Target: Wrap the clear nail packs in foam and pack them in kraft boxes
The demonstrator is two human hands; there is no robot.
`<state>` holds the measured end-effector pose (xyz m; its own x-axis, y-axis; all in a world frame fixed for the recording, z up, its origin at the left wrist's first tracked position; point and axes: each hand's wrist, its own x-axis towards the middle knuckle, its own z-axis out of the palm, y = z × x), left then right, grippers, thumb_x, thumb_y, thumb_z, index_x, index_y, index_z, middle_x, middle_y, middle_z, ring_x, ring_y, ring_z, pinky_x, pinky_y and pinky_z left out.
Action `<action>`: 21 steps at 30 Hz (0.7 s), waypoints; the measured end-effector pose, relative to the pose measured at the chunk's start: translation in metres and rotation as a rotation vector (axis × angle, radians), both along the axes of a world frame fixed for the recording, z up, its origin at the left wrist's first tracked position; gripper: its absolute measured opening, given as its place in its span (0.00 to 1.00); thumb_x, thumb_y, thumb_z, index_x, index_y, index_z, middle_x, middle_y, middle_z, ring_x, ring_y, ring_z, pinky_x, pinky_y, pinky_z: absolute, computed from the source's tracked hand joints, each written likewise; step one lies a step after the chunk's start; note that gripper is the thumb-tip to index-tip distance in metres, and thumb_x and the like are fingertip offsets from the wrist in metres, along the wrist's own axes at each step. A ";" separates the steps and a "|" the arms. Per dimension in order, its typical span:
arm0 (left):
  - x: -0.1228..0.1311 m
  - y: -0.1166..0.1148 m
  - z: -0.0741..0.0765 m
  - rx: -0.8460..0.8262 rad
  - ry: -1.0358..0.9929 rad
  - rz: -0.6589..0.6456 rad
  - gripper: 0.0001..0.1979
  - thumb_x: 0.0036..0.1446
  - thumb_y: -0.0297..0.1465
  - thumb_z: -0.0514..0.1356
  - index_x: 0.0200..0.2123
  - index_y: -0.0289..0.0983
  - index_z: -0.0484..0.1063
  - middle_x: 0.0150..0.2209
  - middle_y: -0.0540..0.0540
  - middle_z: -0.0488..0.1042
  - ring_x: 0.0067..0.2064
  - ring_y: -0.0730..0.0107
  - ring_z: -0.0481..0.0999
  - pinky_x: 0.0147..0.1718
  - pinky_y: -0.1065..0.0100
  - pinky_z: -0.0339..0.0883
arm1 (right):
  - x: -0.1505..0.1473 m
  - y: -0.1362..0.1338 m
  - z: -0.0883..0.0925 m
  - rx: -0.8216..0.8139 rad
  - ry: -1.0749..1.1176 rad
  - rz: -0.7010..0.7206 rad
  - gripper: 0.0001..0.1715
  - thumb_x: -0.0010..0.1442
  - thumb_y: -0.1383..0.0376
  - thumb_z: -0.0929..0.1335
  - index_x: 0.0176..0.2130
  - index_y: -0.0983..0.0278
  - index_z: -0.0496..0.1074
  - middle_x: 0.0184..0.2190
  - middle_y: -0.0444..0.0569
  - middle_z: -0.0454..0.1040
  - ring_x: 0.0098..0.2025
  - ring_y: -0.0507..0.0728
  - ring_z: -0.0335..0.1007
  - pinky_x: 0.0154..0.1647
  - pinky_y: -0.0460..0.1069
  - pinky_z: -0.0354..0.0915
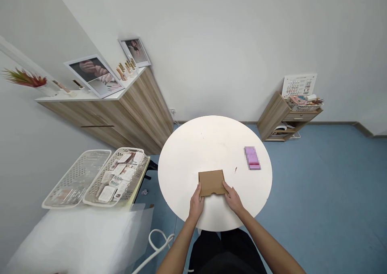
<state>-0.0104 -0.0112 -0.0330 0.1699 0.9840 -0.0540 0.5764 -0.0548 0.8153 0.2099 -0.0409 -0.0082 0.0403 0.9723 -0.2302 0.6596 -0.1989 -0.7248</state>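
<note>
A small brown cardboard box (211, 182), its lid closed, is at the near side of the round white table (193, 145). My left hand (196, 203) grips the box's left front corner, thumb along its side. On the opposite corner, my right hand (232, 197) holds the box with the thumb near its top edge. Whether the box rests on the table or is slightly raised, I cannot tell. A blurred purple item (252, 158) lies to the right of the box. Between them is a small dark reddish mark (236, 169) on the tabletop.
At the left, a white perforated basket (90, 199) holds packets, beside another basket (48, 201) with clear plastic items. A wooden cabinet (148, 108) with framed pictures stands behind them. A small shelf unit (272, 116) is at the back right. A white tube (152, 256) curves at the lower left.
</note>
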 end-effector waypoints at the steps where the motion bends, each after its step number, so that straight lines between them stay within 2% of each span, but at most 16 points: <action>1: 0.000 0.005 0.010 -0.026 -0.019 0.028 0.34 0.56 0.25 0.51 0.66 0.42 0.54 0.61 0.46 0.67 0.62 0.61 0.65 0.59 0.55 0.63 | 0.004 0.004 0.009 -0.009 0.043 -0.005 0.37 0.60 0.71 0.57 0.67 0.54 0.53 0.64 0.45 0.62 0.64 0.56 0.59 0.64 0.59 0.57; 5: 0.001 0.028 0.057 -0.132 -0.021 0.136 0.24 0.62 0.33 0.51 0.60 0.40 0.65 0.52 0.43 0.76 0.50 0.59 0.77 0.47 0.59 0.72 | 0.021 0.026 0.040 -0.011 0.157 0.011 0.29 0.66 0.58 0.57 0.65 0.54 0.57 0.59 0.45 0.69 0.58 0.57 0.68 0.56 0.53 0.64; 7: 0.004 0.040 0.077 -0.127 0.040 0.145 0.21 0.63 0.35 0.50 0.56 0.41 0.70 0.49 0.43 0.78 0.48 0.57 0.78 0.46 0.59 0.71 | 0.028 0.040 0.050 -0.017 0.139 -0.014 0.28 0.67 0.55 0.57 0.63 0.55 0.62 0.57 0.47 0.72 0.57 0.58 0.68 0.56 0.53 0.64; 9: 0.007 0.051 0.090 -0.115 0.130 0.115 0.19 0.64 0.35 0.49 0.52 0.41 0.73 0.47 0.42 0.79 0.48 0.55 0.77 0.46 0.58 0.69 | 0.033 0.055 0.058 -0.044 0.109 -0.037 0.26 0.66 0.56 0.58 0.59 0.57 0.68 0.53 0.49 0.74 0.56 0.60 0.68 0.56 0.54 0.64; 12: 0.013 0.069 0.099 -0.205 0.233 0.036 0.17 0.64 0.35 0.49 0.44 0.40 0.77 0.45 0.41 0.79 0.48 0.54 0.77 0.45 0.59 0.67 | 0.038 0.077 0.067 -0.168 0.165 -0.007 0.20 0.65 0.57 0.60 0.50 0.58 0.75 0.47 0.49 0.77 0.48 0.59 0.73 0.47 0.53 0.69; 16: 0.014 0.092 0.098 -0.311 0.224 -0.018 0.17 0.63 0.36 0.49 0.38 0.39 0.78 0.41 0.41 0.80 0.45 0.54 0.78 0.42 0.61 0.68 | 0.043 0.100 0.077 -0.401 0.320 -0.016 0.16 0.63 0.57 0.64 0.42 0.60 0.77 0.45 0.50 0.77 0.37 0.55 0.74 0.33 0.47 0.71; 19: 0.011 0.102 0.096 -0.366 0.183 -0.067 0.16 0.63 0.36 0.51 0.38 0.38 0.78 0.40 0.42 0.80 0.45 0.56 0.78 0.43 0.63 0.69 | 0.047 0.109 0.079 -0.473 0.368 -0.008 0.15 0.60 0.57 0.67 0.43 0.62 0.77 0.45 0.51 0.76 0.35 0.52 0.73 0.32 0.45 0.71; 21: 0.006 0.103 0.094 -0.396 0.135 -0.095 0.17 0.63 0.36 0.51 0.42 0.37 0.78 0.43 0.43 0.80 0.44 0.59 0.79 0.43 0.65 0.70 | 0.050 0.110 0.077 -0.483 0.374 -0.002 0.17 0.59 0.58 0.69 0.45 0.63 0.76 0.45 0.52 0.76 0.35 0.52 0.73 0.33 0.45 0.71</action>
<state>-0.0041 0.0918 0.0609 0.2241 0.8633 -0.4523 0.6867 0.1895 0.7018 0.2595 0.0696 0.0690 -0.1266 0.7542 -0.6444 0.3766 -0.5644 -0.7346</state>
